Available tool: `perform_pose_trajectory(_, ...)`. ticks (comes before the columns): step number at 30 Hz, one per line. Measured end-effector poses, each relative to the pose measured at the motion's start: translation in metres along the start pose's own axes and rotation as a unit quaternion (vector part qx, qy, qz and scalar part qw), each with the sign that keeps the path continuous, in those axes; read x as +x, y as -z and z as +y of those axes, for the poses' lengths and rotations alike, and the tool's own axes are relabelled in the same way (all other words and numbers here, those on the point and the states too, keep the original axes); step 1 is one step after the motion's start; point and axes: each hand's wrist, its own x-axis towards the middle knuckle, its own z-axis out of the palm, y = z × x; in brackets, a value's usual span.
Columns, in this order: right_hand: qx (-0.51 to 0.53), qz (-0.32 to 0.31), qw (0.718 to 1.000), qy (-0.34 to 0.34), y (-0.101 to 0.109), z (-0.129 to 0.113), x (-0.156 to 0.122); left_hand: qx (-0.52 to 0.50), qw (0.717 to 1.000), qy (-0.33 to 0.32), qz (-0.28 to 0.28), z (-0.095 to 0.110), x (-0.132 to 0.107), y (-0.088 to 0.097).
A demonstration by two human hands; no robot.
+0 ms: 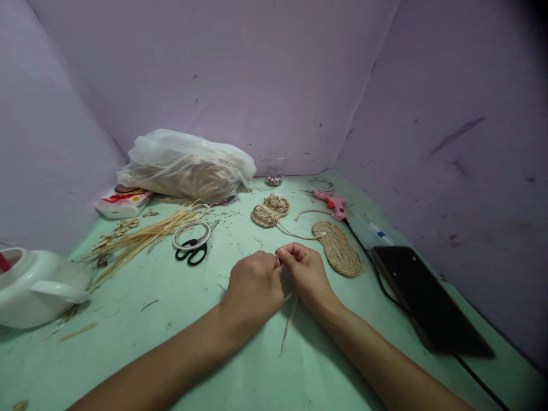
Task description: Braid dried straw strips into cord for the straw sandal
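Note:
My left hand (252, 288) and my right hand (305, 271) meet at the middle of the green table, fingers curled and pinched together. Both grip thin dry straw strands (289, 322) that trail from under the hands toward me. An oval coiled straw mat (337, 249) lies just right of my right hand, with a cord running from it to a coiled straw piece (270, 210) farther back.
Black-handled scissors (192, 246) and a metal ring lie left of centre, beside a bundle of loose straw (141, 240). A plastic bag of straw (186, 165), a small box, a pink glue gun (333, 203), a bead jar, a dark tablet (428, 297) and a white pot (38, 285) surround the area.

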Motion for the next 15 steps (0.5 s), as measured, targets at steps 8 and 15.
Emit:
perform_pose_trajectory(8, 0.088, -0.013, 0.994, -0.058, 0.002, -0.007, 0.001, 0.029, 0.999, -0.014, 0.022, 0.01, 0.003, 0.019)
perform_pose_trajectory(15, 0.101, -0.09, 0.99, -0.044, -0.002, -0.01, -0.006, -0.355, 0.877, 0.281, -0.16, 0.0, 0.026, 0.032)
